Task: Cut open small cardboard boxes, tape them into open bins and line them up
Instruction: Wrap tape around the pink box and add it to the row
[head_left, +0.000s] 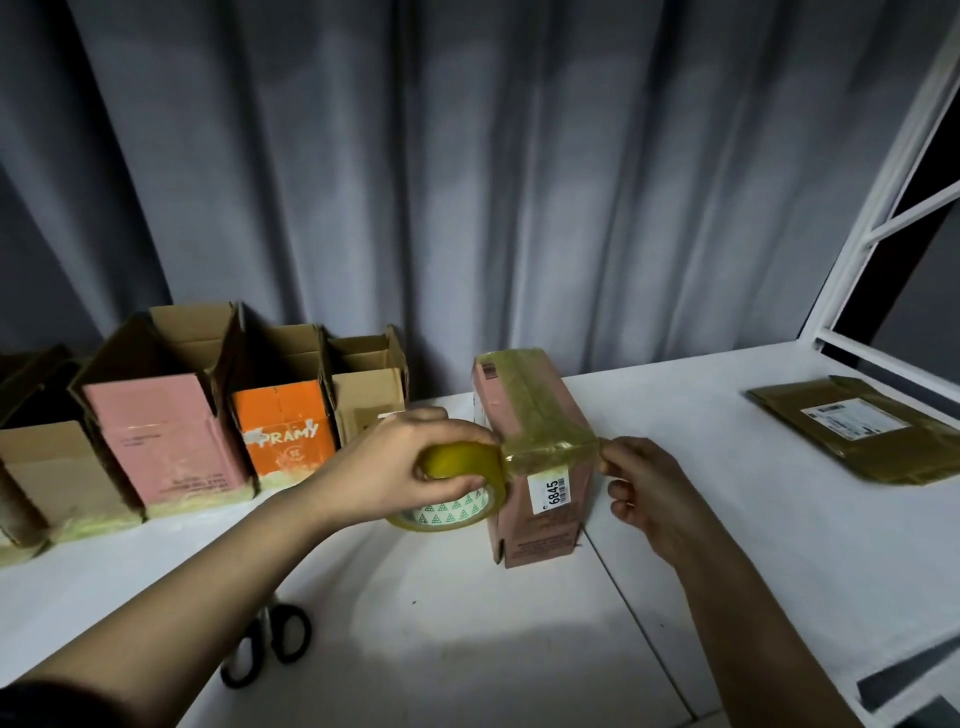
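Observation:
A pink cardboard box (540, 525) with a white "6845" label stands on the white table, yellowish tape stretched over its top and front edge. My left hand (410, 457) grips a roll of yellow tape (457, 491) held against the box's left front corner. My right hand (649, 493) pinches the free tape end at the box's right front corner. A row of open cardboard bins lines the back left: a plain brown one (57, 473), a pink one (166, 436), an orange "PRAMY" one (283, 431) and a small brown one (366, 389).
Black-handled scissors (265, 644) lie near the table's front, under my left forearm. A flat taped brown parcel (862, 431) with a white label lies at the right. A grey curtain hangs behind the table (675, 597); a white window frame (883, 228) stands at right.

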